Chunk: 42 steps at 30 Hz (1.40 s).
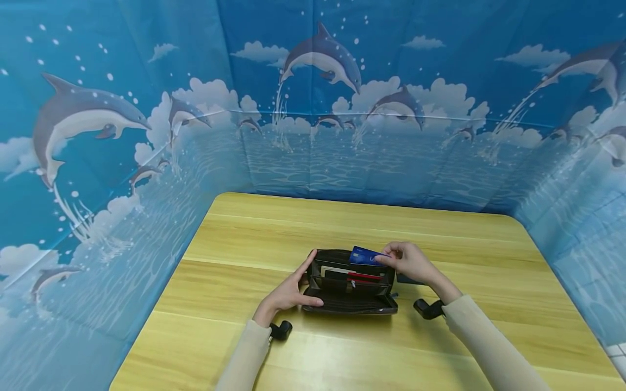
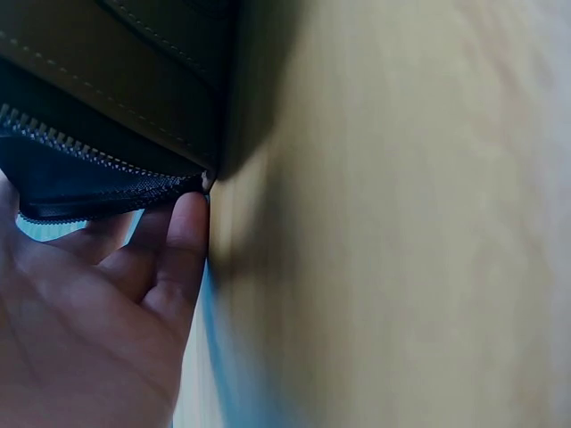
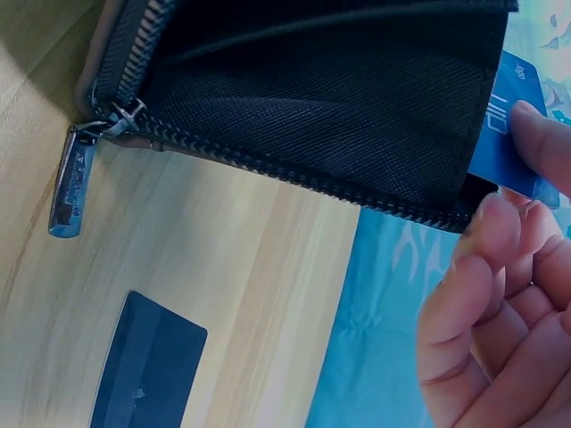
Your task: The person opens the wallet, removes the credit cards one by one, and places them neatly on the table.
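Note:
A dark zip-around wallet (image 1: 349,308) sits spread open on the table. My left hand (image 1: 285,293) grips its left end, the thumb on the front panel and a finger stretched up to the back corner. In the left wrist view, fingertips are right at the zip's corner. At the wallet's back right, my right hand (image 1: 409,263) pinches a blue card (image 1: 362,255) between thumb and fingers. The card's lower part overlaps the wallet's back panel. A red card (image 1: 365,277) and a pale card (image 1: 332,269) show in the inner slots.
A dark card (image 3: 147,366) lies on the wooden table (image 1: 235,239), just right of the wallet. The metal zip pull (image 3: 71,183) hangs from the wallet's right end. Dolphin-print curtains (image 1: 303,157) stand around the table's back and sides.

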Tool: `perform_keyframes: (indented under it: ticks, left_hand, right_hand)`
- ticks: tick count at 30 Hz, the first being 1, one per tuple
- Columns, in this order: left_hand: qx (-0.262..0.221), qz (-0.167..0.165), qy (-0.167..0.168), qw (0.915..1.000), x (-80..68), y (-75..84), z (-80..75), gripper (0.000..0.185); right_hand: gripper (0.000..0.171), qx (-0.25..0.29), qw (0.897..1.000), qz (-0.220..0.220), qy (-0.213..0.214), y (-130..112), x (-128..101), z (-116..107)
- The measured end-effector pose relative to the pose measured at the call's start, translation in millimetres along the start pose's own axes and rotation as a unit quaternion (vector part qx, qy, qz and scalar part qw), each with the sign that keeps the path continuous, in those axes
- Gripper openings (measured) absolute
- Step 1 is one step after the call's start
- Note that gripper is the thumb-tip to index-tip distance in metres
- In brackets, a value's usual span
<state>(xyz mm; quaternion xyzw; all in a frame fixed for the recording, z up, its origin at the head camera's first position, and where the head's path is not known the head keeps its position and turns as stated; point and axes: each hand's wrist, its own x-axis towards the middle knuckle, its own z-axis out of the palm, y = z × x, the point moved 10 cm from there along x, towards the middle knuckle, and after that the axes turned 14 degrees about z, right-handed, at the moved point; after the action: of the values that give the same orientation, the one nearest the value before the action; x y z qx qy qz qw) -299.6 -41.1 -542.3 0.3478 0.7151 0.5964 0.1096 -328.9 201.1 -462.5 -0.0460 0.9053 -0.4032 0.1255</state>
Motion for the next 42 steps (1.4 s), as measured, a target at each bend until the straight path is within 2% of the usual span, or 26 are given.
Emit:
perform_keyframes:
  ticks: [12,22,33,42]
  left_hand:
    - [0.002,0.003,0.006,1.0000,-1.2,0.0,-1.2,0.110]
    - [0.003,-0.011,-0.012,0.9999,0.8,-1.8,0.3,0.112]
    - [0.003,0.000,0.004,1.0000,0.4,-0.8,-1.4,0.111]
    - [0.005,-0.006,0.005,1.0000,-0.2,-3.2,-2.1,0.112]
  right_hand:
    - [0.025,0.016,0.999,-0.008,0.047,0.0,0.2,-8.1]
    - [0.027,0.038,0.999,0.002,0.035,0.9,-0.3,-9.2]
    - [0.030,0.073,0.997,0.001,0.032,0.6,0.3,-12.2]
    - [0.024,0.088,0.995,0.006,0.037,-2.2,-1.9,-15.1]
